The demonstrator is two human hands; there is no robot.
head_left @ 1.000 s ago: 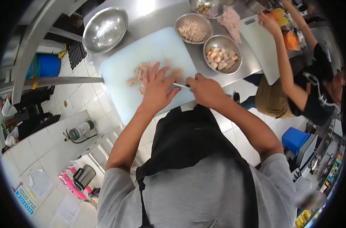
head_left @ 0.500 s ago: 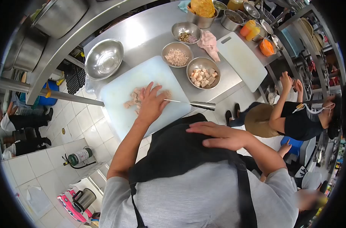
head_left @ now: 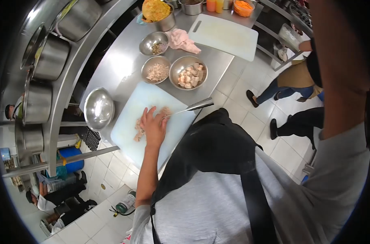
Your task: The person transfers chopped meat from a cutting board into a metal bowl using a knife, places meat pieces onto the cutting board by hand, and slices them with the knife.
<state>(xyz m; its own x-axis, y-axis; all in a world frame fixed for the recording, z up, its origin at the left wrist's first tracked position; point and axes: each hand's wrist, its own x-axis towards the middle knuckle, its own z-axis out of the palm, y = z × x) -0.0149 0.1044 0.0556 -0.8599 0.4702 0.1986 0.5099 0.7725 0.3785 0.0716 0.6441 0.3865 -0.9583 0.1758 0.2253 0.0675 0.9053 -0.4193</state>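
Note:
My left hand [head_left: 154, 129] rests on a white cutting board [head_left: 142, 97], fingers spread over small pieces of pale meat [head_left: 138, 133]. A knife [head_left: 200, 104] lies on the board, its handle sticking out past the right edge and its blade reaching in beside my left hand. More finely chopped meat [head_left: 165, 111] sits just beyond the fingers. My right arm is raised at the upper right, and the hand itself is outside the view.
Steel bowls hold meat cubes [head_left: 190, 76], chopped meat [head_left: 157, 72] and chopped bits [head_left: 158, 48]. Another steel bowl [head_left: 98, 109] stands left of the board. Behind are a pink cloth [head_left: 181, 40] and a second cutting board [head_left: 227, 36]. A person [head_left: 292, 79] stands at right.
My right hand has lifted from in front of the apron up and right, out of view. My left hand stays on the meat. The camera view has turned and shifted.

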